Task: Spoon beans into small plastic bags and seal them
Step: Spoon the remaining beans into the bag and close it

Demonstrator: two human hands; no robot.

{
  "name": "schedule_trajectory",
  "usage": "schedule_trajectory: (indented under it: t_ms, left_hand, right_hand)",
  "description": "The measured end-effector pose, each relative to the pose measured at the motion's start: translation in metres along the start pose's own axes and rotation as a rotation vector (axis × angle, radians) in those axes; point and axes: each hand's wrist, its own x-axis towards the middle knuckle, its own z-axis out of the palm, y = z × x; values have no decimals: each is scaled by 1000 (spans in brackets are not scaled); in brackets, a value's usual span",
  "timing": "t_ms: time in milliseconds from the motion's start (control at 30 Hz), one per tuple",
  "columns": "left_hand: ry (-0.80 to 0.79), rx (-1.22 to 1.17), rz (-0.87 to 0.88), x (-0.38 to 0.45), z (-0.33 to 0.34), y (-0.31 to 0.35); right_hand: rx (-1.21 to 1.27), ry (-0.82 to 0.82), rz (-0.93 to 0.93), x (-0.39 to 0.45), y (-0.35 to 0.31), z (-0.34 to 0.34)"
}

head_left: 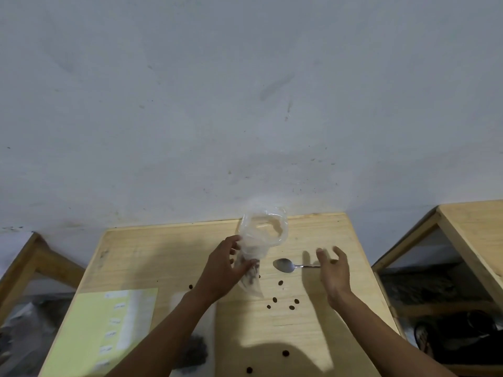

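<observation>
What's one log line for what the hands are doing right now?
left hand: holds plastic bag upright, mouth open | right hand: open, holds nothing, over spoon handle | spoon: lying on table | loose beans: scattered on table

Scuffed pale wall [245, 91] behind 1 light wooden table [313, 317], wooden frames [462, 227] either side.
</observation>
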Motion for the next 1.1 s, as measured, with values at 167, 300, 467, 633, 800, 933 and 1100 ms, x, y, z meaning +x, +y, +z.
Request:
schedule_trajectory:
  t_ms: [167, 300, 467, 633, 800, 933, 1100]
  left_hand:
    - [0, 11, 35, 10, 8, 14]
    - [-53, -20, 37, 14, 5, 23]
    - [-31, 17, 133, 8, -7, 24]
    - [118, 149, 149, 9, -10, 19]
    - [64, 228, 104, 11, -15, 13]
    - [23, 152, 29, 16, -15, 25]
    - [-13, -222, -101, 18, -24, 54]
  right_hand:
    - [-61, -544, -307, -40, -44, 20]
    - [-55, -480, -411, -46, -56, 36]
    - [-55, -408, -454, -42, -67, 36]
    - [-157, -417, -493, -41, -69, 35]
    - [-313, -423, -556, -34, -78, 28]
    - [-291, -384, -616, -33, -81, 28]
    - [-258, -391, -672, -39, -91, 28]
